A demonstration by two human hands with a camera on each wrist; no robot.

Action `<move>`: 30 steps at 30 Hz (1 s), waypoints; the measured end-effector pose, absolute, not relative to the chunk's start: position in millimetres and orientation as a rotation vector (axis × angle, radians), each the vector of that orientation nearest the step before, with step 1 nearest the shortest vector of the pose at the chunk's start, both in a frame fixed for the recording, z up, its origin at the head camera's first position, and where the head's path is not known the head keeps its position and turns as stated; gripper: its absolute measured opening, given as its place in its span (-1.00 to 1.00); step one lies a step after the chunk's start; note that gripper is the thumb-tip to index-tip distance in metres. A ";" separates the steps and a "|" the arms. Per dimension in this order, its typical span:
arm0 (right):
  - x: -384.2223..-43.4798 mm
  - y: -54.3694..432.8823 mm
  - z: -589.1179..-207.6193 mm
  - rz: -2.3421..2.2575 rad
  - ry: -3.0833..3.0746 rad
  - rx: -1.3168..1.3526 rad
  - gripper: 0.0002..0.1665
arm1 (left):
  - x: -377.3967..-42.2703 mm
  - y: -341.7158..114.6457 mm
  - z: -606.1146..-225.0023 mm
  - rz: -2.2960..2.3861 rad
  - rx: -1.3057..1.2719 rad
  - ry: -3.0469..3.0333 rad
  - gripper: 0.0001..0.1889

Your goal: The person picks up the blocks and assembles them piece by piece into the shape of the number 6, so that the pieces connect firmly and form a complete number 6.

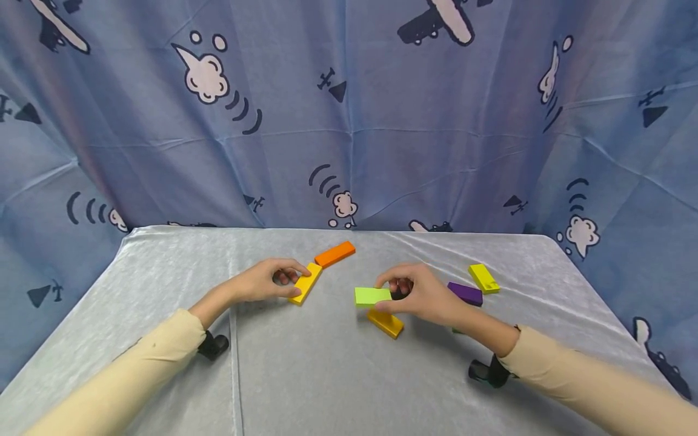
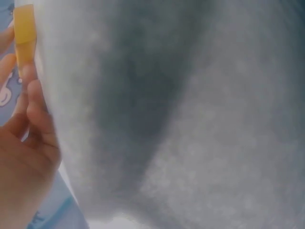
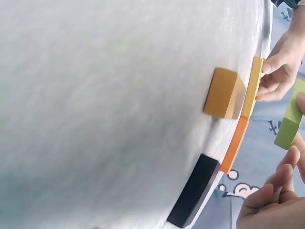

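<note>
My left hand [image 1: 267, 281] pinches a yellow block [image 1: 306, 284] between thumb and fingers at the left of the table. The far end of that block meets an orange block [image 1: 335, 254], and the two form a slightly bent line in the right wrist view. My right hand [image 1: 420, 295] grips a light green block [image 1: 372, 297] by its right end, held up off the table. Below it an amber-yellow block [image 1: 386, 324] lies on the cloth, its far end hidden by the green one. A black block [image 3: 194, 191] lies past the amber one, mostly hidden behind my right hand in the head view.
Beyond my right wrist lie a purple block [image 1: 465, 294] and a bright yellow block [image 1: 484, 278]. A sliver of green [image 1: 457, 330] shows under the right forearm. Pale velvety cloth [image 1: 305, 375] covers the table, and a blue patterned curtain [image 1: 283, 157] hangs behind it.
</note>
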State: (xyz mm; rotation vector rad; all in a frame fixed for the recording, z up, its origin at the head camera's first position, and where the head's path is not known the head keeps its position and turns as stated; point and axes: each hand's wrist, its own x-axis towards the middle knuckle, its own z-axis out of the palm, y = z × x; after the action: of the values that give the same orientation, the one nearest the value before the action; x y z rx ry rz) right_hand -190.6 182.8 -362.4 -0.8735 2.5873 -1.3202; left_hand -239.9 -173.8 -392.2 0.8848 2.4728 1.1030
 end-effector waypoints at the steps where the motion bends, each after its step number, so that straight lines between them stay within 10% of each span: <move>1: -190.7 180.8 -362.5 -1.320 2.582 -0.888 -0.71 | -240.0 -173.7 -392.0 1.102 0.883 2.474 -0.61; 30: -195.8 129.2 -373.0 -1.259 2.528 -0.969 -0.72 | -240.2 -172.5 -394.6 1.116 0.887 2.485 -0.62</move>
State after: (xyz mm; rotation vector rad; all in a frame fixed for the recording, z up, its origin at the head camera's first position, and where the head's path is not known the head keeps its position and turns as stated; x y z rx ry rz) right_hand -195.8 129.2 -373.0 -0.9692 2.5285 -1.2588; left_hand -240.2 -172.5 -394.6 0.8873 2.4846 1.1164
